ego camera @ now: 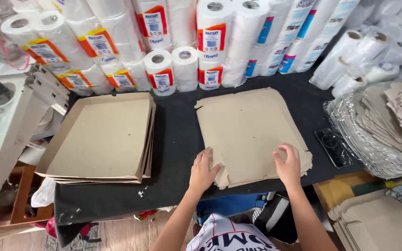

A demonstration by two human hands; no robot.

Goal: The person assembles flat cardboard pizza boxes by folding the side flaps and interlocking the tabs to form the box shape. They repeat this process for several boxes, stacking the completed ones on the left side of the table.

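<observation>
A flat brown cardboard blank [247, 130] lies on the black table [175, 139] right of centre. My left hand [203, 171] presses on the blank's near left corner, fingers spread over the edge. My right hand [288, 165] grips the near right edge, fingers curled on the cardboard. To the left sits a stack of folded cardboard trays [101, 139], nested with raised sides.
Wrapped paper towel rolls [182, 42] are piled along the back of the table. A plastic-wrapped pile of flat cardboard blanks [387, 125] sits at the right, a dark phone [333, 146] beside it. More cardboard [373, 223] lies low at the right. A white shelf [5, 139] stands left.
</observation>
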